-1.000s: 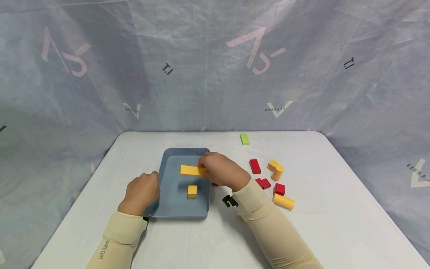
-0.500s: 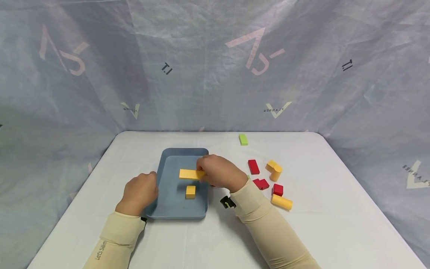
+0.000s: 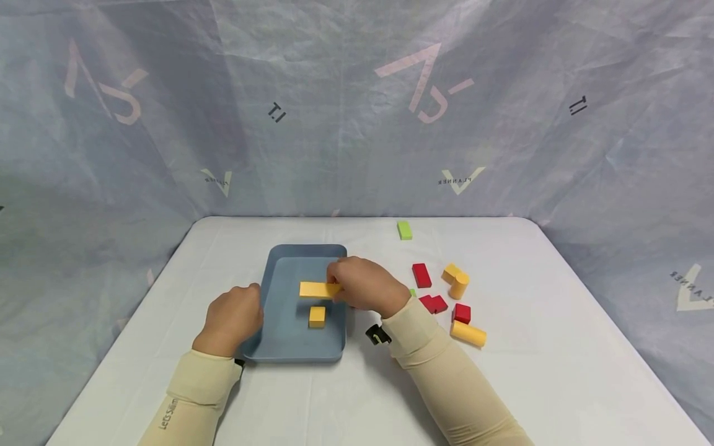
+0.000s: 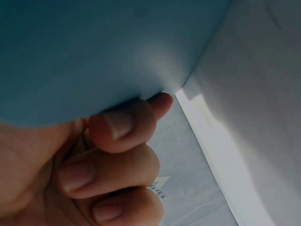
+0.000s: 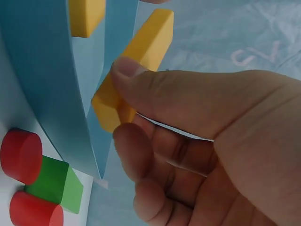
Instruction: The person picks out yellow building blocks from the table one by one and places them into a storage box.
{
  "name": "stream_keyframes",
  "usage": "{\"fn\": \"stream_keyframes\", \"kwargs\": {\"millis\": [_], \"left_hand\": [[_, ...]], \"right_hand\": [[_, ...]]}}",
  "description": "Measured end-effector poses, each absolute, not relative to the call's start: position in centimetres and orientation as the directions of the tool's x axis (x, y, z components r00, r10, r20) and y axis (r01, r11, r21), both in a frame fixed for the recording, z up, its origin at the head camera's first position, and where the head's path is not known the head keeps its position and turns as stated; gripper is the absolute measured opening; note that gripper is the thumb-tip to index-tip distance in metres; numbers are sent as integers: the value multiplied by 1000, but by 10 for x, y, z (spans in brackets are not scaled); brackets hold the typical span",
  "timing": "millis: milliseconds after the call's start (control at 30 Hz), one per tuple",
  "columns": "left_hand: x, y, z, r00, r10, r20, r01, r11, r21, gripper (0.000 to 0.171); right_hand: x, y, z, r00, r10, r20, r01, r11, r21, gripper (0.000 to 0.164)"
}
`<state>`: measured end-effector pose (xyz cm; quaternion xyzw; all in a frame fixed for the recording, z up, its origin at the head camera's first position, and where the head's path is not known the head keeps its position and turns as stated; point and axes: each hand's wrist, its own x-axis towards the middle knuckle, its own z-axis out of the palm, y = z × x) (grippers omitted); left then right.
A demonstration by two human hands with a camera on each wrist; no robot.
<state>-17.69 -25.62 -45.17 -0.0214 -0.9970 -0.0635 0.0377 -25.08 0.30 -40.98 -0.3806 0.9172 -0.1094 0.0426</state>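
In the head view, a blue-grey tray (image 3: 308, 250) stands left of the table's middle. My left hand (image 3: 230, 319) grips its left wall; curled fingers (image 4: 120, 172) show at the tray's edge in the left wrist view. A long yellow block (image 3: 317, 290) is pinched by my right hand (image 3: 368, 284), which hovers over the tray's right side. The right wrist view shows the thumb pressed on that block (image 5: 148, 42), held above the tray's wall. A yellow cube (image 3: 317, 316) lies on the tray floor, just nearer than the held block.
Right of the tray lie red blocks (image 3: 421, 275), a red cube (image 3: 462, 313), and yellow cylinders (image 3: 468, 334). A light green block (image 3: 405, 230) sits near the far edge. Red cylinders (image 5: 21, 156) and a green block (image 5: 51, 183) lie beside the tray's right wall.
Early on, my right hand came slightly nearer with the yellow block; since half a second ago it has hardly moved. My left hand keeps its grip on the tray.
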Motion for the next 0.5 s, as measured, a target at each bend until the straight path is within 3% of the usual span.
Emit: {"fn": "stream_keyframes", "kwargs": {"millis": [233,500], "left_hand": [[-178,-256,-453,-996,39,80,50,989,136,15],[-179,-256,-452,-997,31,71,40,991,131,15]], "right_hand": [[-252,4,-411,-711,-704,-11,-682,693,-233,6],[-253,5,-411,-710,-704,16,-684,684,-254,16]]}}
